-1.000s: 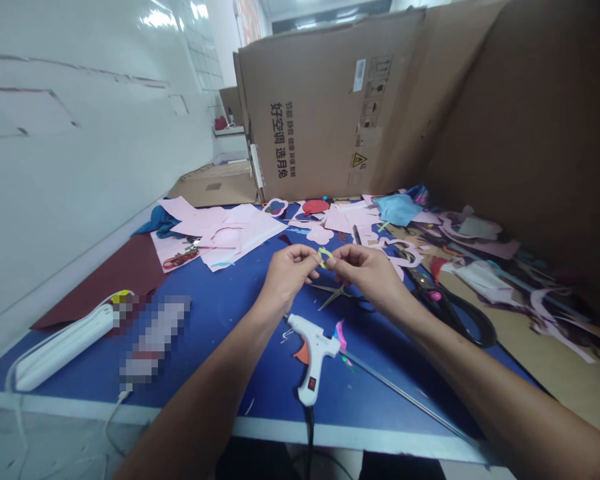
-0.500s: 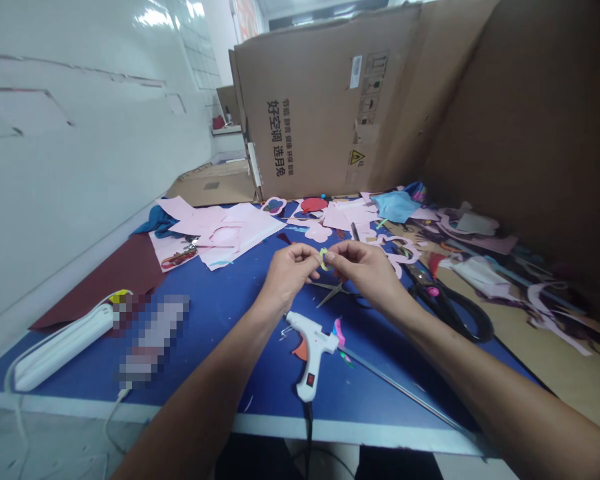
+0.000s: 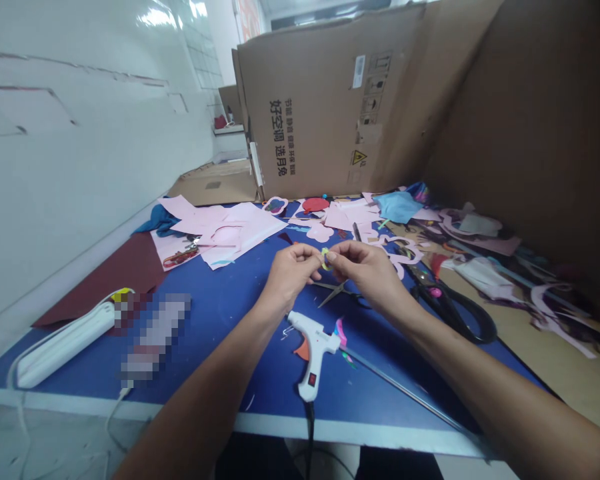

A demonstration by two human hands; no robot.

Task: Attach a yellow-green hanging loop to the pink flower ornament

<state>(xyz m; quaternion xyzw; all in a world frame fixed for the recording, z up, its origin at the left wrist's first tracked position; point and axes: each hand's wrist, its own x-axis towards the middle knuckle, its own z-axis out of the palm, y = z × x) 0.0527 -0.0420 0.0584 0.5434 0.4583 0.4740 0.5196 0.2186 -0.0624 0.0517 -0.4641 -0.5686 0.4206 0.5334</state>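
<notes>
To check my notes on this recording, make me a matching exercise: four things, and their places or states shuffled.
1. Glue gun
2. Yellow piece
3. Maroon sheet
4. Cardboard box

A. Standing upright, beyond the hands
B. Pinched between left hand and right hand
C. Lying at the left side of the table
D. White, lying near the table's front edge

Pairs: 1-D, 2-B, 3-C, 4-A

We see a tall cardboard box point(image 3: 320, 100) at the back — dark printing point(image 3: 279, 137) on its side | at left, a white corded bar point(image 3: 65, 347) by a maroon sheet point(image 3: 100, 277) | beyond, pink paper sheets point(image 3: 260, 223) and a red round piece point(image 3: 316, 205) | farther right, light-blue material point(image 3: 399, 208) — near paper scraps point(image 3: 485, 277)
</notes>
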